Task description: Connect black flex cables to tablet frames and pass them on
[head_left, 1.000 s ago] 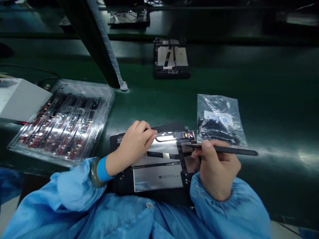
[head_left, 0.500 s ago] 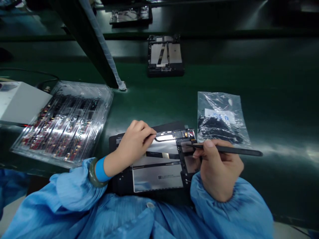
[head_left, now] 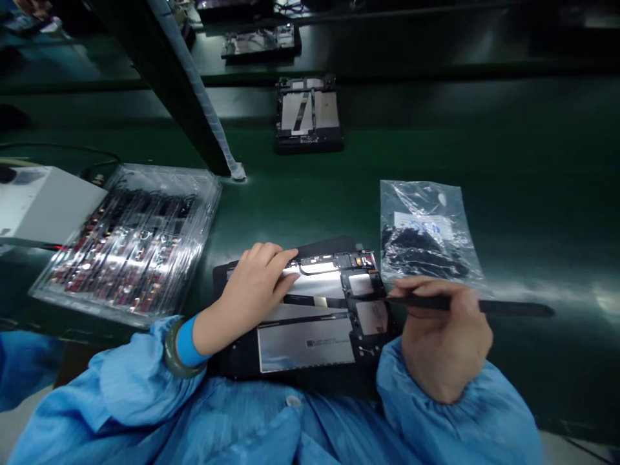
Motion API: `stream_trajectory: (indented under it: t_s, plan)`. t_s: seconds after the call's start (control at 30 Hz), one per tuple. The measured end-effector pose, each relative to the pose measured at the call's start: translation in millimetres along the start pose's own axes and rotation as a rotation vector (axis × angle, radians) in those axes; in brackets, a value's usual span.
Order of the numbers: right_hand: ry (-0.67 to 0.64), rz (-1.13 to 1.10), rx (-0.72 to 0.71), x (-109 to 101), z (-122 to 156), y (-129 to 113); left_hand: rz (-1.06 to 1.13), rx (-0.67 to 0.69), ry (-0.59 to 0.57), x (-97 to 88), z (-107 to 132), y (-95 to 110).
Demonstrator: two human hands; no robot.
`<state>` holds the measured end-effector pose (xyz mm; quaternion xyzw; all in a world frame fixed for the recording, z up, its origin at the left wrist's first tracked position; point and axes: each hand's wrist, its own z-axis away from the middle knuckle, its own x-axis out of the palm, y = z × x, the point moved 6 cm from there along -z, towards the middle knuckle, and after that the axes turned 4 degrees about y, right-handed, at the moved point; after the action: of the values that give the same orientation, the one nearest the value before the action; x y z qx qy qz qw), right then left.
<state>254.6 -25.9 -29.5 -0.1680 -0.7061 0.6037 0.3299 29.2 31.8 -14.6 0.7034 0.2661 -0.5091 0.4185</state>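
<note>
An opened tablet (head_left: pixel 310 342) lies on a dark pad, its silver inner plates and circuit board showing. Over its upper left part rests my left hand (head_left: pixel 256 278), thumb and forefinger apart and touching the board's edge; I see nothing between them. A thin black cable curves beside those fingertips. My right hand (head_left: pixel 448 336) is closed on black tweezers (head_left: pixel 513 308), just off the tablet's right edge. The tweezers lie nearly level, tips pointing left toward the tablet; whether they grip anything is too small to tell.
A clear plastic bag (head_left: pixel 426 226) of small black parts lies behind my right hand. Stacked clear trays (head_left: pixel 194 177) with small electronic parts stand left, beside a white box (head_left: pixel 58 200). A dark post (head_left: pixel 194 97) rises behind them. Further back sits another opened device (head_left: pixel 310 139).
My right hand has drawn back to the right with the tweezers, away from the board. My left thumb and forefinger, pinched together before, have parted and shifted slightly left.
</note>
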Motion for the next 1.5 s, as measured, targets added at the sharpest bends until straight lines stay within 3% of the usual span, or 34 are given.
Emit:
stream_trajectory:
  t_s: [0.2,0.33,0.53,0.73,0.97,1.27,1.5]
  plan:
    - [-0.055,0.096,0.062,1,6,0,0.078,0.017,0.116,1.1,-8,2]
    - [-0.208,0.186,0.040,12,7,-5,0.148,0.062,0.151,-3.9,-3,3]
    - [-0.586,0.320,-0.034,54,-5,0,0.039,0.200,0.155,-4.5,16,12]
    - [-0.762,0.463,-0.084,93,-7,24,-0.036,0.250,0.182,-1.0,24,16]
    - [-0.774,0.499,-0.037,93,-6,30,-0.058,0.264,0.156,5.2,29,13]
    - [-0.599,0.409,0.133,83,-12,33,-0.119,0.222,0.184,3.2,18,19]
    - [-0.696,0.470,0.004,87,-8,29,-0.030,0.235,0.173,0.2,21,15]
